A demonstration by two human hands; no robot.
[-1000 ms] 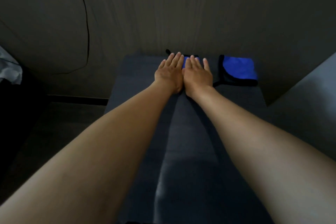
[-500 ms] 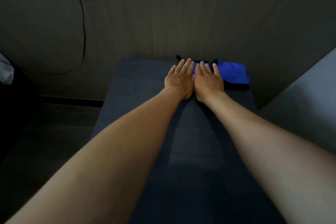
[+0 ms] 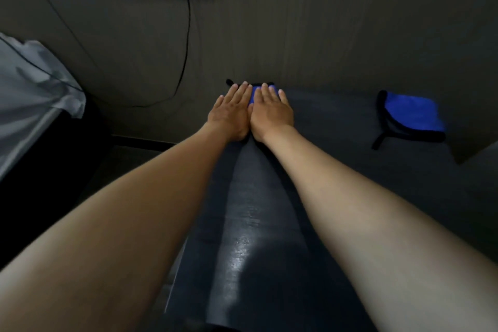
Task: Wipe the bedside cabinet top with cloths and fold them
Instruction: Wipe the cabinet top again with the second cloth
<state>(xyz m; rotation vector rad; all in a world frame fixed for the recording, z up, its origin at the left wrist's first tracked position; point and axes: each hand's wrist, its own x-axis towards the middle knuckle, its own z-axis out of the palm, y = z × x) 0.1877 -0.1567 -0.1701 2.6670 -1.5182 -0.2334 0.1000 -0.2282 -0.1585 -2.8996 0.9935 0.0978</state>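
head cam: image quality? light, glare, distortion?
Head view: dim and underexposed; one glare streak on the cabinet top between the forearms; wide-angle stretch makes the near forearms huge; both hands stay sharp on one blue cloth; the second blue cloth reads saturated, slightly soft.

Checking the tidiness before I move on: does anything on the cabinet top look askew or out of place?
Nothing is spilled or damaged. Both hands, left hand and right hand, press flat on one blue cloth. The folded blue cloth at the far right lies slightly crooked, its black loop trailing.
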